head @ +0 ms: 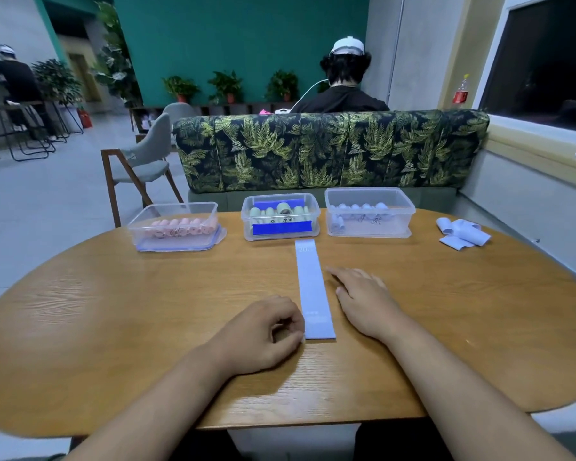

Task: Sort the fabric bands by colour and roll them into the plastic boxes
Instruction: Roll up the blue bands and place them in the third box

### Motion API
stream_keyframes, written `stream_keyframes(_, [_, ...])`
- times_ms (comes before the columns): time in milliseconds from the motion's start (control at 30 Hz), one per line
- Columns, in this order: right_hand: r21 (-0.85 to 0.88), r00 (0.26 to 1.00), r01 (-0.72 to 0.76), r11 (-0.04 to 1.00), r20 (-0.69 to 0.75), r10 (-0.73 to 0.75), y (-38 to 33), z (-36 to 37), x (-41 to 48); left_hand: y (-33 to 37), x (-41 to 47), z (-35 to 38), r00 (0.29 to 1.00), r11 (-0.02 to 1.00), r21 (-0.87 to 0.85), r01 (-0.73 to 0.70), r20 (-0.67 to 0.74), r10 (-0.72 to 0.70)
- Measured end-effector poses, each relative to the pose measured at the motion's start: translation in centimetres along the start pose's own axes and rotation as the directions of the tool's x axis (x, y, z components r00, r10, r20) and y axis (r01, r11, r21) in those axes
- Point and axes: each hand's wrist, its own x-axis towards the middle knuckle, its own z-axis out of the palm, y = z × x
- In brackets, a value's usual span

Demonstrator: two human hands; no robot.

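A pale blue fabric band [311,287] lies flat and straight on the wooden table [113,311], running away from me. My left hand [263,331] has curled fingers at the band's near left corner and seems to pinch its edge. My right hand [366,294] rests flat on the table just right of the band, fingers straight. Three clear plastic boxes stand at the far edge: the left box [175,227] holds pink rolls, the middle box [281,216] green rolls, the right box [369,211] pale blue rolls.
A small heap of loose pale blue bands [463,234] lies at the table's far right. Behind the table stands a leaf-patterned sofa back [330,151], with a person seated beyond it. A grey chair [143,164] stands at the far left.
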Motion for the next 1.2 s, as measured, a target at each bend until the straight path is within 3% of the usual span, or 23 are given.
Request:
stream_keyframes(167, [0.052, 0.997, 0.076, 0.996, -0.012, -0.075, 0.5, 0.1, -1.1, 0.1, 0.2, 0.6, 0.999, 0.992, 0.118, -0.044, 0.014, 0.043])
stream_keyframes(533, [0.166, 0.985, 0.17, 0.971, -0.013, -0.17, 0.1, -0.6, -6.0, 1.4, -1.7, 0.1, 0.999, 0.985, 0.167, -0.041, 0.023, 0.037])
stream_keyframes(667, [0.17, 0.964, 0.262, 0.95, 0.005, -0.267, -0.3, -0.7, -7.0, 1.7, -1.8, 0.1, 0.999, 0.989, 0.143, -0.037, 0.022, 0.035])
stream_keyframes(900, [0.16, 0.953, 0.297, 0.941, 0.015, -0.303, -0.5, -0.9, -7.2, 1.7, -1.9, 0.0, 1.0, 0.997, 0.075, -0.011, 0.01, 0.011])
stream_keyframes(1200, [0.138, 0.928, 0.37, 0.919, -0.013, -0.372, -1.0, -0.7, -7.5, 1.2, -1.6, 0.5, 0.999, 0.992, 0.121, -0.031, 0.029, 0.027])
